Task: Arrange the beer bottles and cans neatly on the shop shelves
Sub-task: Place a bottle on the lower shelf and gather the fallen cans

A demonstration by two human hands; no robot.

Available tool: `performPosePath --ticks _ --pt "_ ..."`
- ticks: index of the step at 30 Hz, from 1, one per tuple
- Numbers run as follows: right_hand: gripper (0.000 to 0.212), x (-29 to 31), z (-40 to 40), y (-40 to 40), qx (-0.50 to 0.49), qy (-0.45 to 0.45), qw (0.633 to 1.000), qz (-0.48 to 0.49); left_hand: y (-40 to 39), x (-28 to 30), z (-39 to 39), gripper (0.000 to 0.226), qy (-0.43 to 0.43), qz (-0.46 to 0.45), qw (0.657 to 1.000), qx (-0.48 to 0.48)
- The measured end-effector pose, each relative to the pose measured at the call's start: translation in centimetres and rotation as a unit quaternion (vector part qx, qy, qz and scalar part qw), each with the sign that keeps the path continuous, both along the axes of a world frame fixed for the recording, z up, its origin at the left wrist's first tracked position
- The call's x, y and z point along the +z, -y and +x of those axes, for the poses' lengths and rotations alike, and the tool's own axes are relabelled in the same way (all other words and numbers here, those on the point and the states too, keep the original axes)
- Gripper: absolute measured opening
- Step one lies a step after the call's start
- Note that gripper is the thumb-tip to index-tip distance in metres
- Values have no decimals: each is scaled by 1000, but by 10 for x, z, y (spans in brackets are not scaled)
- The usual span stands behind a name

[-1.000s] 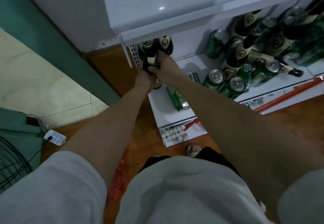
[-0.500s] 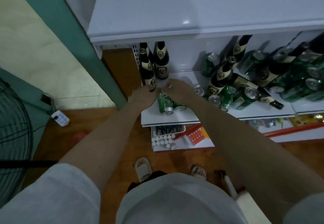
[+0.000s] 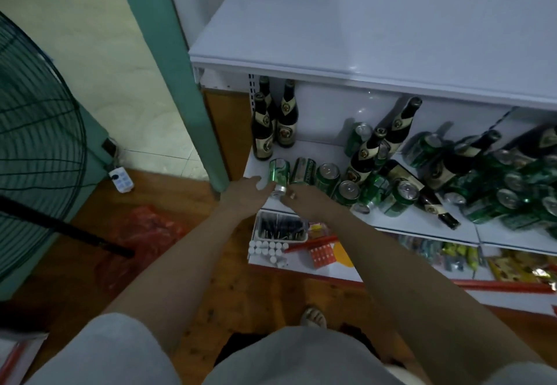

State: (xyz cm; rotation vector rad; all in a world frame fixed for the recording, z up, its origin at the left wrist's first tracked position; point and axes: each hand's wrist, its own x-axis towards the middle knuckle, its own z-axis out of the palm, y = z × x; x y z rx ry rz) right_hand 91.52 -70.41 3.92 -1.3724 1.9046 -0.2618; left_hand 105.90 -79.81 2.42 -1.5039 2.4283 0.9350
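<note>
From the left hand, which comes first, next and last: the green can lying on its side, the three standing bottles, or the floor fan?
1. Green can, just right of the left hand, at the shelf's front edge.
2. Standing bottles, behind it, in the shelf's back corner.
3. Floor fan, far left.

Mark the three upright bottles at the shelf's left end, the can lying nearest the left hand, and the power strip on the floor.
Upright bottles (image 3: 262, 131): head view, front bottle's label.
Lying can (image 3: 278, 173): head view, side wall.
Power strip (image 3: 121, 178): head view, top face.

Both hands, left hand (image 3: 244, 192) and right hand (image 3: 304, 200), reach a fallen green can (image 3: 278, 173).
</note>
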Motion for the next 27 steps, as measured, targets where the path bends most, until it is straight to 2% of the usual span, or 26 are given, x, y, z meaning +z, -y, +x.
performPosePath --ticks 4,7,12,14,17,27 --pt "35 -12 17 -27 -22 -4 999 32 -15 -13 15 82 -8 11 1000 -13" --pt "28 -16 31 -48 -37 -12 998 41 -36 -26 17 67 5 -27 998 -51" --pt "17 -6 32 -80 -68 -1 996 51 -62 -34 15 55 41 -56 991 -116" --pt "26 -8 24 -90 -92 -17 995 46 -64 -34 15 57 48 -71 987 -137" --pt "37 -5 14 -101 -111 -40 992 52 -65 -34 11 60 47 -75 987 -133" --pt "40 -5 -7 -104 -64 -68 993 67 -84 -38 -18 60 -3 -67 991 -117"
